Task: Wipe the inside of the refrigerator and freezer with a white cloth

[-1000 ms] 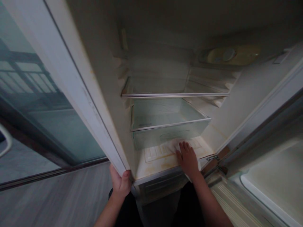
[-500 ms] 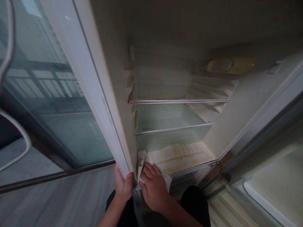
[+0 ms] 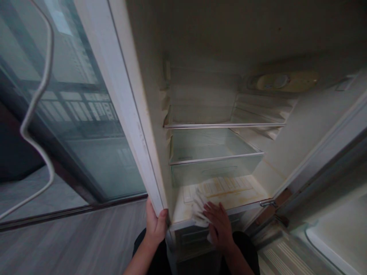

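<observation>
An open fridge (image 3: 140, 114) stands before me, its floor (image 3: 241, 191) marked with yellow-brown stains. My left hand (image 3: 156, 221) grips the lower end of the fridge's left side wall, thumb on the inner edge and fingers round the outside. At the front edge of the fridge floor, my right hand (image 3: 219, 223) presses on a crumpled white cloth (image 3: 199, 208), its fingers lying over the cloth's right part. Above the floor sits a clear drawer (image 3: 206, 172), and a glass shelf (image 3: 223, 125) spans the interior higher up.
The fridge door (image 3: 344, 229) hangs open at the right, with a metal hinge (image 3: 268, 203) near the floor corner. A yellowed control housing (image 3: 286, 81) juts from the right inner wall. At the left are a white cable (image 3: 43, 86) and a glass sliding door (image 3: 114, 168).
My right hand has slid the cloth to the right along the front of the fridge floor, away from the left corner. My left hand keeps its grip. The view has shifted slightly.
</observation>
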### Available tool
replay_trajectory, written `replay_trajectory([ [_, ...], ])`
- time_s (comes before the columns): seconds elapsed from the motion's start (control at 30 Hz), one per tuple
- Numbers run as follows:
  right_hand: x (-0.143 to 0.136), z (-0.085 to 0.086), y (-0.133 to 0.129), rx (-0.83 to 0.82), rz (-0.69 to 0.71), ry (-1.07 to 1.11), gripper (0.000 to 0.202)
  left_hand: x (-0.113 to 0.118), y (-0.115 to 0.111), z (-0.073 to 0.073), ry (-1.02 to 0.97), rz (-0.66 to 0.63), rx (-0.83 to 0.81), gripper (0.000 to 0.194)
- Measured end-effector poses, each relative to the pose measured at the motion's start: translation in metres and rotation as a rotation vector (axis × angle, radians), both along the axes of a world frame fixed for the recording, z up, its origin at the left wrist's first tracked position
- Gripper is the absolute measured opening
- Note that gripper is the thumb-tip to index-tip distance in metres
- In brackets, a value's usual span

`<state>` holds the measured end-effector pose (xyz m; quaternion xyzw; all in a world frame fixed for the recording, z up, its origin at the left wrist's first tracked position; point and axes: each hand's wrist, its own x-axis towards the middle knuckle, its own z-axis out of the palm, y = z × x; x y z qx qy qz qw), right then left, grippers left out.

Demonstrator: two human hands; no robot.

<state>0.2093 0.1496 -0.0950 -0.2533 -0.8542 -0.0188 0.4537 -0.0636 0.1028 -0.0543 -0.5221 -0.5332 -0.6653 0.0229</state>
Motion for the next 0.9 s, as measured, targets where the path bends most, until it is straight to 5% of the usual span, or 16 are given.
replay_trajectory([
  [0.37, 0.116, -0.014, 0.066, -0.073, -0.583, 0.169, 0.036, 0.007, -0.004, 0.008, -0.080, -0.025, -0.057, 0.067],
  [0.53, 0.114, -0.020, 0.037, -0.212, -0.521, 0.295, 0.042, 0.035, -0.036, 0.009, -0.267, -0.137, -0.282, 0.066],
  [0.67, 0.095, -0.042, -0.006, -0.543, -0.431, 0.530, 0.051, 0.063, -0.080, -0.030, -0.300, -0.123, -0.404, 0.087],
  [0.73, 0.079, -0.056, -0.028, -0.847, -0.432, 0.713, 0.061, 0.071, -0.097, -0.062, -0.166, -0.156, -0.467, 0.074],
  [0.83, 0.048, -0.071, -0.057, -1.302, -0.398, 0.957, 0.071, 0.076, -0.111, -0.105, -0.062, -0.556, -0.718, 0.052],
  [0.9, 0.024, -0.072, -0.073, -1.480, -0.274, 1.022, 0.070, 0.080, -0.113, -0.122, -0.111, -0.853, -0.878, 0.042],
])
